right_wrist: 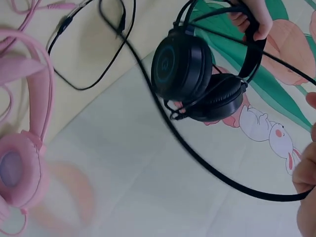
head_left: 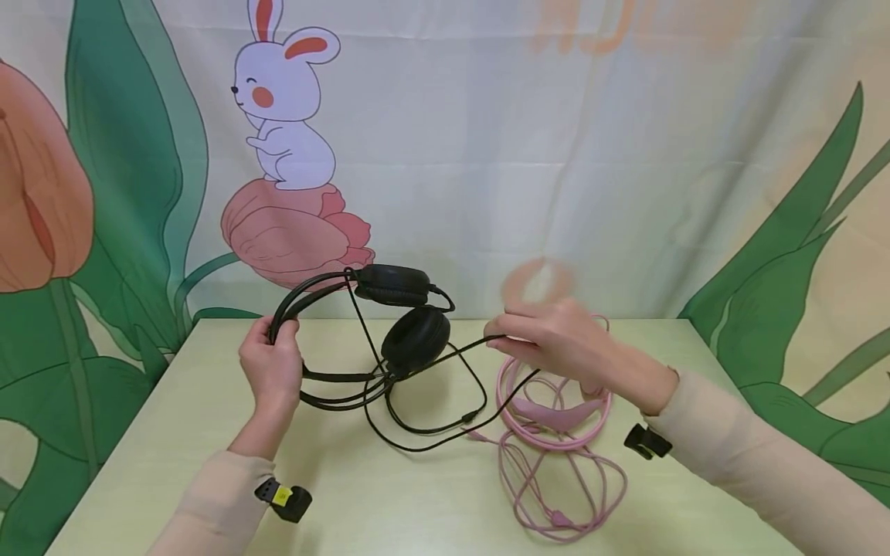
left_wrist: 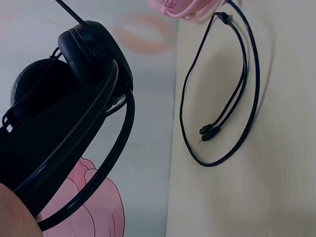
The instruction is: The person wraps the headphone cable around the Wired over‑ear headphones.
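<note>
Black over-ear headphones (head_left: pixel 416 340) are held up above the table, tilted on their side. My left hand (head_left: pixel 273 361) grips them by the headband (left_wrist: pixel 74 148). In the head view my right hand (head_left: pixel 552 340) pinches their black cable (head_left: pixel 452 355), drawn out to the right of the ear cups. The cable crosses the headband and hangs in loops below. In the left wrist view its split end with two plugs (left_wrist: pixel 210 132) shows over the table. The right wrist view shows the right fingers (right_wrist: pixel 306 173) at its edge, with the cable running into them.
Pink headphones (head_left: pixel 556 417) lie on the pale table (head_left: pixel 348 494) at the right, under my right forearm. Their coiled pink cable (head_left: pixel 563 525) spreads toward the front. A printed curtain (head_left: pixel 445 154) hangs behind the table's back edge.
</note>
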`<action>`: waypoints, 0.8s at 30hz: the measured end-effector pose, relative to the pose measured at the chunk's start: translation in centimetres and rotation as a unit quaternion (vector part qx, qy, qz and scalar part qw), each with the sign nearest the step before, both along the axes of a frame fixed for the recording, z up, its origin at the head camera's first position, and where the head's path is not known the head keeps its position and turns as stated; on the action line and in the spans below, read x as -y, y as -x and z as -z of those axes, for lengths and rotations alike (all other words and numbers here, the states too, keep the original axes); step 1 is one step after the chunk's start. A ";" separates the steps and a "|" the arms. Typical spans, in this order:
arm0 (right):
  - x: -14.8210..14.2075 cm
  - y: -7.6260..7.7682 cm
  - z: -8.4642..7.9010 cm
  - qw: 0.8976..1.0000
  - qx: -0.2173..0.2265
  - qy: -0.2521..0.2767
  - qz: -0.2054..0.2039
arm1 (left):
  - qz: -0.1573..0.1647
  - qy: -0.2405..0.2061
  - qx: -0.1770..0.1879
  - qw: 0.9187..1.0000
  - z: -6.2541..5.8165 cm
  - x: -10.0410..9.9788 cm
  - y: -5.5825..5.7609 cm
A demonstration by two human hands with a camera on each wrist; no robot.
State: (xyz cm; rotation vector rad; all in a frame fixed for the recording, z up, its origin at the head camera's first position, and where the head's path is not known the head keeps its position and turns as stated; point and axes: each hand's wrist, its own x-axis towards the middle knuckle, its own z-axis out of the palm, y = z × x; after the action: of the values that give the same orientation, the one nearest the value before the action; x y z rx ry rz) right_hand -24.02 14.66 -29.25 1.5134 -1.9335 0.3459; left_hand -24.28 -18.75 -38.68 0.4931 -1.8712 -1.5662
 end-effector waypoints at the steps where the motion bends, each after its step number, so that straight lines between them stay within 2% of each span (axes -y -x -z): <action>1: 0.1 0.2 -0.1 1.000 -0.021 0.007 0.003 | 0.002 0.013 0.004 1.000 0.0 -0.1 -0.1; 5: 0.2 0.9 -0.4 0.995 -0.092 0.036 0.011 | 0.009 0.060 0.005 0.998 0.0 -0.5 -0.2; 8: 0.3 1.3 -0.6 0.991 -0.124 0.055 0.015 | 0.022 0.080 0.001 0.997 0.0 -0.7 -0.3; 14: 0.4 1.8 -1.1 0.985 -0.152 0.073 0.032 | 0.051 0.104 0.002 0.993 -0.2 -1.2 -0.4; 24: 0.6 2.7 -2.0 0.975 -0.212 0.053 0.028 | 0.090 0.141 -0.008 0.986 -0.7 -1.9 -0.6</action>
State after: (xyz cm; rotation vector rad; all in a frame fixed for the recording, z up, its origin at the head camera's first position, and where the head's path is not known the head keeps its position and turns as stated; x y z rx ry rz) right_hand -26.74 14.05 -27.27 1.3323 -1.5895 0.0867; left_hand -23.64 -16.88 -37.95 0.1896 -2.1310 -1.3789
